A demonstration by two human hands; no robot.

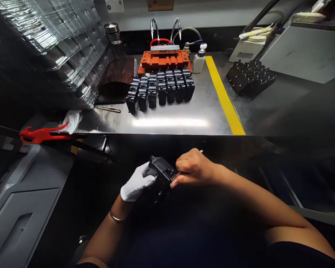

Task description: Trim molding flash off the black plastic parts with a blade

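Note:
My left hand (137, 182), in a white glove, grips a black plastic part (163, 169) in front of the bench edge. The part is box-shaped and held tilted, with its lower side lost in shadow. My bare right hand (194, 167) is closed around a slim tool (201, 151), whose pale end sticks out above the fist. A thin tip shows below the fingers, against the right end of the part. Most of the tool is hidden, so its kind cannot be made out. Similar black parts (162, 87) stand in rows on the metal bench (167, 124).
Behind the rows sits an orange fixture (165, 59) beside a white pump bottle (199, 61). Yellow tape (225, 95) crosses the bench; more black parts (249, 78) lie right of it. Stacked clear trays (69, 52) rise at left, above a red air gun (41, 134) and grey bin (25, 216).

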